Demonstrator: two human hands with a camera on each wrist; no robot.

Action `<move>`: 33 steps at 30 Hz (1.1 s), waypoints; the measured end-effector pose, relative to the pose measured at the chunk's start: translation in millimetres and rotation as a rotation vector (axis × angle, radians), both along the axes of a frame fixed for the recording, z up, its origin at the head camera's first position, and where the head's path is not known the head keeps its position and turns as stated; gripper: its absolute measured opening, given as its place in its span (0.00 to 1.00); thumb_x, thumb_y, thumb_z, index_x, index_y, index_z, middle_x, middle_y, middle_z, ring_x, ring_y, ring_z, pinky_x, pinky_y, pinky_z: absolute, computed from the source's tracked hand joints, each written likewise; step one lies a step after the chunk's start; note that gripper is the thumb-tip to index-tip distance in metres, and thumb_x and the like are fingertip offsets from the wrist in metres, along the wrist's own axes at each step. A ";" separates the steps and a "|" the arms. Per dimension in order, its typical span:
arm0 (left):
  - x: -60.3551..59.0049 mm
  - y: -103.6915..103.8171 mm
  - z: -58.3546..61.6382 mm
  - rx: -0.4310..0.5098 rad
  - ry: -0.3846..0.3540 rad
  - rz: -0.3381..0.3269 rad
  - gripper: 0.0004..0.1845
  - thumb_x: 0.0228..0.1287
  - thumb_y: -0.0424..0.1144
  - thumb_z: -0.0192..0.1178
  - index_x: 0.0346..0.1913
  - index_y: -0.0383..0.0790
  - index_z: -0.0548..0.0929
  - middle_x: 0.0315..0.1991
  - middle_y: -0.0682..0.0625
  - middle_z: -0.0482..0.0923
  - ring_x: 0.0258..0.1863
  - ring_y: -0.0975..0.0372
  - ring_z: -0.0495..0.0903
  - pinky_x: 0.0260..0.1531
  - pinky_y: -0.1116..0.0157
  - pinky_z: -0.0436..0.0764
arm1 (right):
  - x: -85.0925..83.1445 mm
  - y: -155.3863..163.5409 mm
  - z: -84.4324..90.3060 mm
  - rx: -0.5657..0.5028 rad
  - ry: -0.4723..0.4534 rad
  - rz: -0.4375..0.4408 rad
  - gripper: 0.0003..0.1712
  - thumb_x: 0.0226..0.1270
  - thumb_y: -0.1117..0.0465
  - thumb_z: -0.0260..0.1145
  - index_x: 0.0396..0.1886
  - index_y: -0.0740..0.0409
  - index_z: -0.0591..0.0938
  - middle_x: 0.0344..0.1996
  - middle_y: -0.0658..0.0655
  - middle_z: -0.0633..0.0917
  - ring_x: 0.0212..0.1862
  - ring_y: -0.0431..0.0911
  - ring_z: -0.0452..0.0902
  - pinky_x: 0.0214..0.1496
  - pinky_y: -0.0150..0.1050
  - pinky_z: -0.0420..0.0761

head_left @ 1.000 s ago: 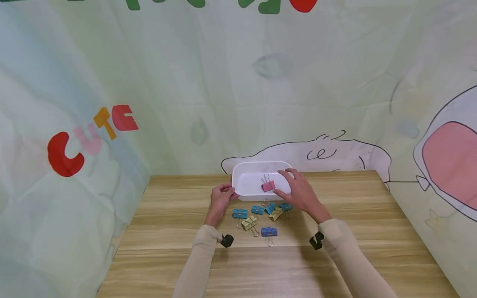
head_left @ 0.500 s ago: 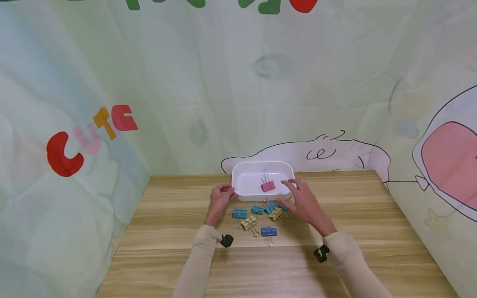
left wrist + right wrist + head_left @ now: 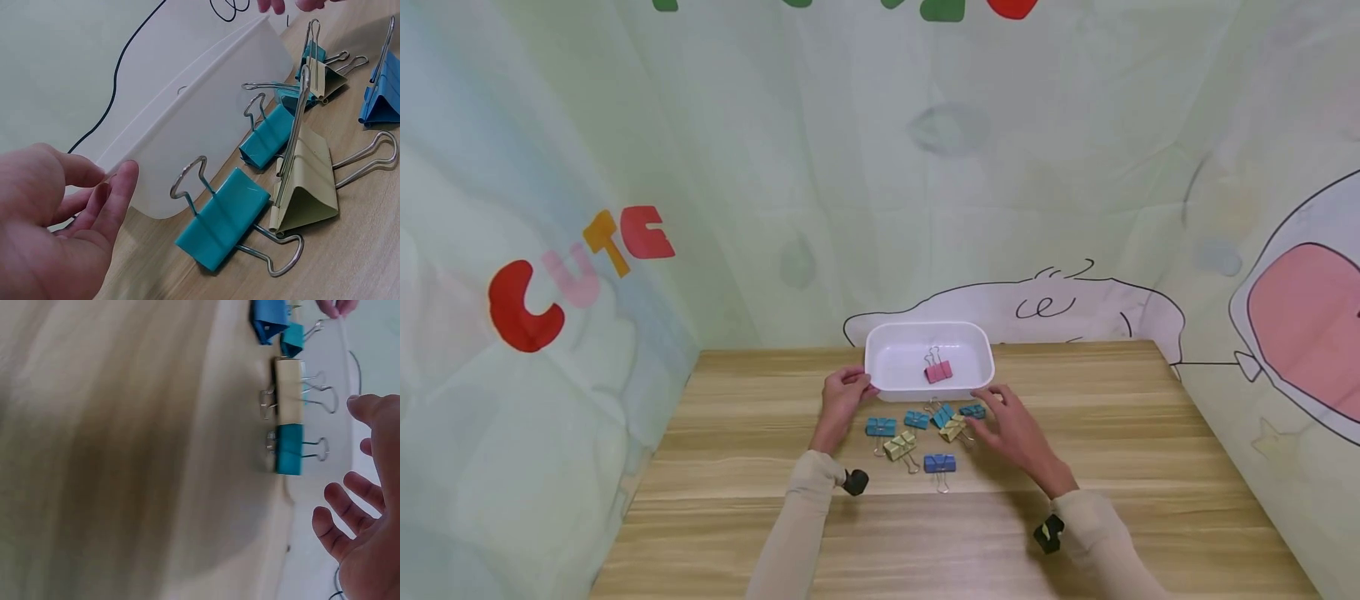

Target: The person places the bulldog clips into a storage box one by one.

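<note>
The tray [image 3: 880, 385] is pinched at its near-left rim by the left hand [image 3: 841, 398], while the right hand [image 3: 1011, 423], fingers spread, is held over the clips [image 3: 925, 429] before the tray.

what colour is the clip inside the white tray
Pink; the clip in the tray shows best in the head view.

A light wooden table [image 3: 1150, 467] stands against pale green fabric backdrops [image 3: 925, 167] printed with cartoon line drawings. The left backdrop carries the word "CUTE" [image 3: 576, 275] in 4 coloured letters; lighting is soft and even.
</note>
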State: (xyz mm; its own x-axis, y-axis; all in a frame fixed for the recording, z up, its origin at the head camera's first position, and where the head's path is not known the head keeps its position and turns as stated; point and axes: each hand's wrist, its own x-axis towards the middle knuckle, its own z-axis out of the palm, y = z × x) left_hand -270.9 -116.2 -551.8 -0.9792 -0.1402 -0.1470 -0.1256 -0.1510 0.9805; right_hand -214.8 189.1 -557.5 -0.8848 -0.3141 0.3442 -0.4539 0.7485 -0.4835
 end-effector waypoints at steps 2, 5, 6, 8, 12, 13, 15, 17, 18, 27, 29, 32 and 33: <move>1.1 -1.2 3.7 0.005 -0.005 -0.009 0.18 0.72 0.22 0.58 0.61 0.14 0.73 0.47 0.29 0.77 0.33 0.58 0.85 0.53 0.52 0.89 | -0.2 1.1 -4.7 -0.004 -0.006 0.001 0.29 0.68 0.55 0.75 0.65 0.61 0.81 0.58 0.68 0.79 0.57 0.62 0.78 0.58 0.62 0.86; 0.9 -1.8 4.1 0.005 -0.010 -0.015 0.19 0.73 0.23 0.58 0.61 0.15 0.72 0.47 0.31 0.77 0.33 0.58 0.85 0.57 0.48 0.86 | -0.9 2.6 -10.2 -0.015 -0.010 -0.001 0.27 0.70 0.57 0.74 0.65 0.61 0.80 0.57 0.69 0.79 0.56 0.62 0.78 0.58 0.63 0.85; 0.8 -1.8 4.0 0.003 -0.013 -0.015 0.19 0.73 0.23 0.58 0.62 0.15 0.72 0.46 0.32 0.77 0.34 0.58 0.85 0.57 0.48 0.86 | -1.4 3.2 -11.5 -0.017 -0.011 -0.001 0.27 0.70 0.57 0.74 0.65 0.61 0.80 0.57 0.69 0.79 0.56 0.62 0.78 0.58 0.63 0.86; -0.9 -1.5 0.0 0.001 -0.012 -0.007 0.19 0.73 0.23 0.58 0.62 0.15 0.72 0.46 0.34 0.77 0.33 0.60 0.85 0.56 0.51 0.87 | -2.2 3.9 -13.8 -0.021 -0.013 0.001 0.26 0.71 0.57 0.73 0.65 0.61 0.80 0.57 0.69 0.80 0.56 0.62 0.78 0.58 0.63 0.85; -0.2 -0.8 -0.2 -0.005 -0.009 0.001 0.19 0.73 0.23 0.59 0.61 0.15 0.73 0.45 0.34 0.77 0.32 0.61 0.84 0.53 0.54 0.89 | -4.1 3.9 -18.3 -0.014 -0.009 0.011 0.26 0.70 0.58 0.73 0.64 0.61 0.81 0.56 0.69 0.80 0.52 0.60 0.79 0.55 0.61 0.87; -0.2 -0.9 -0.5 -0.007 -0.008 0.002 0.19 0.73 0.23 0.59 0.61 0.15 0.73 0.45 0.34 0.77 0.31 0.61 0.84 0.53 0.54 0.89 | -4.7 3.5 -19.7 -0.007 -0.008 0.013 0.25 0.70 0.58 0.73 0.64 0.61 0.81 0.56 0.69 0.80 0.51 0.59 0.79 0.53 0.60 0.87; -0.5 -0.9 -1.0 -0.010 -0.005 0.002 0.18 0.73 0.23 0.59 0.61 0.15 0.73 0.44 0.35 0.77 0.31 0.61 0.84 0.52 0.54 0.90 | -5.7 2.5 -21.7 0.002 -0.014 0.018 0.25 0.71 0.59 0.73 0.64 0.62 0.81 0.55 0.68 0.80 0.48 0.57 0.78 0.51 0.57 0.88; -1.1 -0.7 -1.5 -0.012 -0.006 0.003 0.18 0.73 0.23 0.59 0.61 0.15 0.74 0.44 0.36 0.77 0.32 0.61 0.85 0.51 0.55 0.90 | -6.6 1.4 -23.2 0.011 -0.023 0.016 0.24 0.70 0.60 0.73 0.63 0.62 0.83 0.53 0.67 0.80 0.47 0.56 0.78 0.50 0.55 0.88; -1.5 -0.6 -2.0 -0.012 -0.004 0.002 0.18 0.73 0.23 0.59 0.61 0.15 0.74 0.43 0.36 0.77 0.32 0.60 0.85 0.51 0.55 0.90 | -6.9 0.7 -24.0 0.016 -0.025 0.016 0.23 0.70 0.60 0.73 0.62 0.61 0.83 0.53 0.67 0.81 0.47 0.56 0.78 0.49 0.55 0.87; -1.7 -0.9 -1.4 -0.002 -0.002 -0.008 0.18 0.73 0.23 0.59 0.61 0.15 0.73 0.44 0.37 0.76 0.33 0.60 0.84 0.52 0.55 0.90 | -10.8 -3.9 -28.5 0.078 -0.071 -0.003 0.20 0.69 0.62 0.73 0.60 0.58 0.86 0.50 0.65 0.81 0.49 0.59 0.78 0.49 0.58 0.87; -1.7 -1.4 -1.3 0.000 -0.008 -0.015 0.19 0.73 0.23 0.58 0.62 0.16 0.73 0.44 0.37 0.76 0.34 0.59 0.84 0.55 0.52 0.88 | -11.7 -4.1 -30.4 0.102 -0.074 -0.008 0.20 0.69 0.61 0.72 0.59 0.58 0.86 0.50 0.65 0.82 0.49 0.59 0.78 0.50 0.58 0.87; -3.0 -2.5 -2.1 0.006 -0.012 -0.029 0.19 0.73 0.23 0.58 0.62 0.15 0.73 0.44 0.37 0.76 0.37 0.54 0.85 0.58 0.48 0.86 | -13.1 -4.2 -32.0 0.117 -0.069 -0.015 0.19 0.69 0.61 0.73 0.59 0.58 0.87 0.50 0.65 0.82 0.49 0.60 0.78 0.50 0.59 0.87; -3.3 -2.9 -2.1 0.006 -0.013 -0.034 0.19 0.73 0.23 0.58 0.62 0.15 0.72 0.44 0.36 0.76 0.38 0.51 0.86 0.59 0.46 0.85 | -13.4 -4.4 -32.1 0.119 -0.066 -0.017 0.19 0.69 0.61 0.73 0.58 0.58 0.87 0.49 0.65 0.83 0.49 0.60 0.78 0.50 0.59 0.87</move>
State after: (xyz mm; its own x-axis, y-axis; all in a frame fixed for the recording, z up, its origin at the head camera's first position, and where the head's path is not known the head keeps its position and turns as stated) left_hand -274.2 -119.2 -553.8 -0.9813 -0.1054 -0.1610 -0.1440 -0.1525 0.9778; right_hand -228.2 184.8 -589.6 -0.9100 -0.3337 0.2460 -0.4103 0.8097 -0.4196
